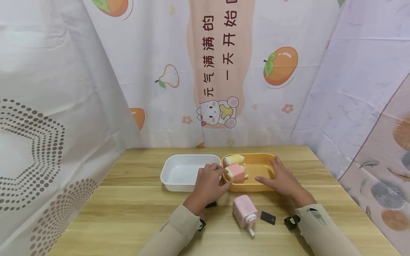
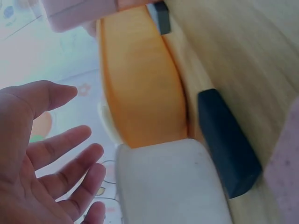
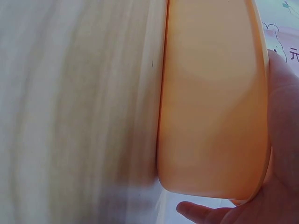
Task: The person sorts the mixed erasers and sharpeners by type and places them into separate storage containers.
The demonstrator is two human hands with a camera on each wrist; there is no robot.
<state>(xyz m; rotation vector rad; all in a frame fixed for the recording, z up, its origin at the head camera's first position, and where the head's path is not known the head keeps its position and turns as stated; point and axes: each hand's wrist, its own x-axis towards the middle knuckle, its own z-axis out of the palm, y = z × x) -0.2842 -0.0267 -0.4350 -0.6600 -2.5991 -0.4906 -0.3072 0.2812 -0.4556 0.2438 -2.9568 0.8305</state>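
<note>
My left hand [image 1: 209,185] is over the gap between the white tray and the orange tray [image 1: 253,187]. Its fingertips are beside a pink bottle with a cream end [image 1: 236,172] lying in the orange tray; contact cannot be told. In the left wrist view the fingers are spread with nothing between them. A yellow bottle [image 1: 235,159] lies behind the pink one. My right hand [image 1: 283,179] rests at the orange tray's right end, thumb reaching over the inside and a finger outside the end wall. A pale pink pump bottle [image 1: 244,209] lies on the table, nozzle toward me.
The white tray [image 1: 179,187] adjoins the orange one at left. A black block [image 2: 229,144] is near my left wrist, partly hidden in the head view. A small dark rectangular piece [image 1: 268,217] lies right of the pump bottle. Patterned curtains [image 1: 153,117] enclose the table.
</note>
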